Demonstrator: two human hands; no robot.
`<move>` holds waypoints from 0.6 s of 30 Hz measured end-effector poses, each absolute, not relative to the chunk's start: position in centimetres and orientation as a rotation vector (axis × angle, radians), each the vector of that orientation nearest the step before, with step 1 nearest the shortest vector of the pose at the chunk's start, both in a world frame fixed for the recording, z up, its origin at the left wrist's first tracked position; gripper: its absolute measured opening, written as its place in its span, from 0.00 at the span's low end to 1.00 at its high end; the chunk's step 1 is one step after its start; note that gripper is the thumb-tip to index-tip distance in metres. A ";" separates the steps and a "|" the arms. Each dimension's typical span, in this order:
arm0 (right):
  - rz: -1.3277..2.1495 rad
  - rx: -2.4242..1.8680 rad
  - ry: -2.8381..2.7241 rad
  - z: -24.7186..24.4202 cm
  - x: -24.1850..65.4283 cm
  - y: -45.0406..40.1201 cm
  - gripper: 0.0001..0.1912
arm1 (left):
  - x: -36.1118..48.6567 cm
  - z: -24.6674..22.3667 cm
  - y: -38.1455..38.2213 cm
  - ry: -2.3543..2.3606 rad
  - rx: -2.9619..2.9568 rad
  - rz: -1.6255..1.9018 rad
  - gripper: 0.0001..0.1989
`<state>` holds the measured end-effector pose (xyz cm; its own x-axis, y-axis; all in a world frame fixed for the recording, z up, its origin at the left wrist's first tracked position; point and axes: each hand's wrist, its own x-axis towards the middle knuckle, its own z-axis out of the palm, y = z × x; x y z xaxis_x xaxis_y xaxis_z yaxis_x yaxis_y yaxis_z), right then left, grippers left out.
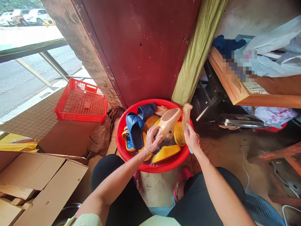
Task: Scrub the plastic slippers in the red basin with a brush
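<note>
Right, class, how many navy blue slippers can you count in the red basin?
2: one navy slipper at the left of the red basin, another navy slipper behind it by the rim. More may be hidden.

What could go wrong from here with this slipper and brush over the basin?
The beige slipper is held in the left hand alone, above the red basin, so it might slip and splash. The brush in the right hand is working close to the rim, and a knock could tip water out or flick it. Spilled water might soak the brown cloth beside the basin or reach the white cable on the floor.
</note>
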<state>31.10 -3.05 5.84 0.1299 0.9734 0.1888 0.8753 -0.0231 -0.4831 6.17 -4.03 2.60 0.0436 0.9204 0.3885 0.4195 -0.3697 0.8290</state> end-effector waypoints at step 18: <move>0.523 -1.938 -1.719 5.7 30.2 -2.8 0.30 | 3.7 5.1 -0.1 1.731 2.443 0.410 0.18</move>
